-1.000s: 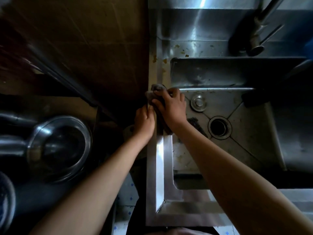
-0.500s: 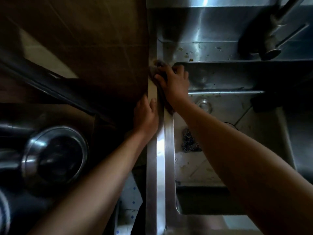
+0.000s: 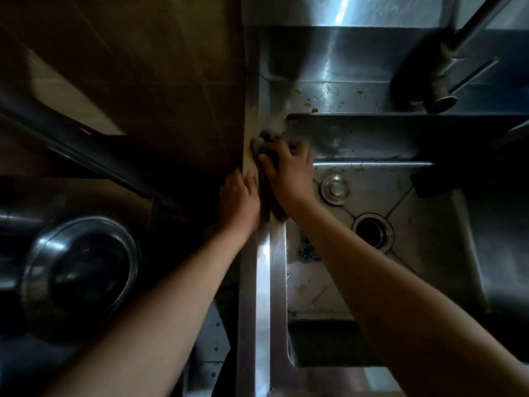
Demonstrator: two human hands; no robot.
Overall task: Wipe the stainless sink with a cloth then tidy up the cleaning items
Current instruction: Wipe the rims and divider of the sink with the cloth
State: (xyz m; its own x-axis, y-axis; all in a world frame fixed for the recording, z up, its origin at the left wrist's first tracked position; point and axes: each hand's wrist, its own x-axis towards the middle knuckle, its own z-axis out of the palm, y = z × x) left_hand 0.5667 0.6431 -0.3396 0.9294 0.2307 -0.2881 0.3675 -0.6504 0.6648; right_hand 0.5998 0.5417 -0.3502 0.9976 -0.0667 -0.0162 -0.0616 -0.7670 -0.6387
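Note:
My right hand (image 3: 289,173) presses a dark cloth (image 3: 262,141) flat onto the left rim of the stainless sink (image 3: 263,282), near the back left corner. The cloth sticks out past my fingertips and along the rim under my palm. My left hand (image 3: 239,200) rests against the outer left edge of the same rim, fingers together, holding nothing. The basin has a drain hole (image 3: 372,230) and a round metal stopper (image 3: 335,189) on its floor. A wire scourer (image 3: 307,249) lies in the basin, partly hidden by my right forearm.
A tap (image 3: 446,78) hangs over the back right of the sink. Food specks dot the back ledge (image 3: 343,96). A dark block (image 3: 432,181) sits at the basin's right. A metal pot (image 3: 83,267) stands at lower left beside a brown wall.
My right hand slid the cloth up the rim to the back corner, then came back a little toward me. My left hand stayed on the rim's outer edge.

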